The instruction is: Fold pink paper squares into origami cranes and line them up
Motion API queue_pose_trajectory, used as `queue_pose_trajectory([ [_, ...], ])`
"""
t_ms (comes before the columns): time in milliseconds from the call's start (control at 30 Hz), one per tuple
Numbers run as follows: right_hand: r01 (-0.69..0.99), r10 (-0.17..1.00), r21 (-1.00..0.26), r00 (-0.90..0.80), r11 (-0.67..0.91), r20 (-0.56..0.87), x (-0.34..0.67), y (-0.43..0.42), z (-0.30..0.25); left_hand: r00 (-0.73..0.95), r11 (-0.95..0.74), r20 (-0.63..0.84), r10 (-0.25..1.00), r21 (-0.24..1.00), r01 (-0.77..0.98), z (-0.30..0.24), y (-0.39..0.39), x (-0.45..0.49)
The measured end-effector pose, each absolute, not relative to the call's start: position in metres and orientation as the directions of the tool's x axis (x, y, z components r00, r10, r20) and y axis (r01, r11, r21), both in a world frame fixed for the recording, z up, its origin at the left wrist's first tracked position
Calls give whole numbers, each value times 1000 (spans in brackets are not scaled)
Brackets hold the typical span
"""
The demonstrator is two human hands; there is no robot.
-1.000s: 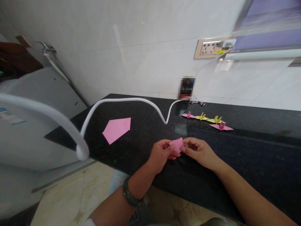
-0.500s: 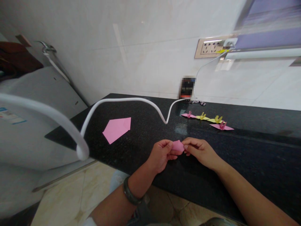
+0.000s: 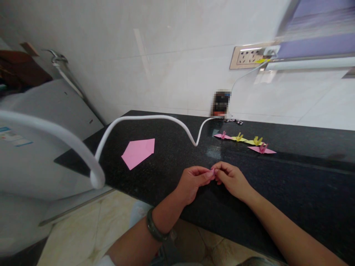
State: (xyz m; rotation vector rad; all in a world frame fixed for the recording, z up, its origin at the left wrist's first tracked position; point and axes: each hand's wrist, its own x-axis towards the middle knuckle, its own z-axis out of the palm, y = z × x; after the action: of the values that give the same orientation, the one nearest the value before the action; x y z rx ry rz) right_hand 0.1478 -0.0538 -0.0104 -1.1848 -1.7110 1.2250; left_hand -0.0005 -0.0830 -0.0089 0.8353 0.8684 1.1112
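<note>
My left hand (image 3: 193, 181) pinches a small folded piece of pink paper (image 3: 213, 170) between thumb and fingers. From the other side, my right hand (image 3: 230, 179) grips the same paper, its fingertips touching those of the left. Most of the paper is hidden behind the fingers; only a sliver of pink shows. Both hands are just above the black countertop (image 3: 172, 147), close to its front edge. Beyond them lie folded paper cranes in a slanting row: a pink crane (image 3: 223, 136), a yellow crane (image 3: 239, 137), another yellow crane (image 3: 257, 141) and a pink crane (image 3: 263, 148).
Pink paper sheets (image 3: 140, 152) lie to the left. A white bendable stand (image 3: 155, 117) arches across the counter toward a blurred-out device (image 3: 221, 104) against the wall. A socket panel (image 3: 246, 56) with a plugged-in cable is on the wall. At left stands a pale appliance (image 3: 55, 111).
The pink paper, broadly visible before, is now almost covered by my fingers. My left thumb and fingers have slid right along it, and the hands have come together.
</note>
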Motion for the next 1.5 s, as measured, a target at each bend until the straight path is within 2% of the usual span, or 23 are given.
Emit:
queue_pose_trajectory([
  [167, 275, 939, -948, -339, 160, 60, 148, -54, -11, 192, 234, -174, 966, 904, -358, -8, -84, 0],
  [333, 298, 919, -885, -280, 359, 278, 149, -58, -7, 142, 230, -187, 972, 883, -410, -5, -84, 0],
  [400, 282, 906, -877, -290, 388, 307, 149, -60, -5, 124, 213, -177, 976, 889, -406, -5, -83, 1],
  [667, 166, 889, -925, -376, 342, 261, 150, -60, -1, 64, 108, -92, 994, 932, -347, -11, -84, 3],
  [900, 239, 830, -861, -469, 450, 303, 156, -57, 3, -17, 33, -39, 999, 959, -282, -8, -84, 1],
  [1100, 268, 809, -834, -501, 483, 307, 157, -58, 4, -23, 11, -17, 1000, 971, -240, -6, -85, 0],
  [1500, 238, 777, -837, -552, 494, 302, 159, -57, 7, 38, 55, -47, 998, 962, -269, -8, -85, -1],
])
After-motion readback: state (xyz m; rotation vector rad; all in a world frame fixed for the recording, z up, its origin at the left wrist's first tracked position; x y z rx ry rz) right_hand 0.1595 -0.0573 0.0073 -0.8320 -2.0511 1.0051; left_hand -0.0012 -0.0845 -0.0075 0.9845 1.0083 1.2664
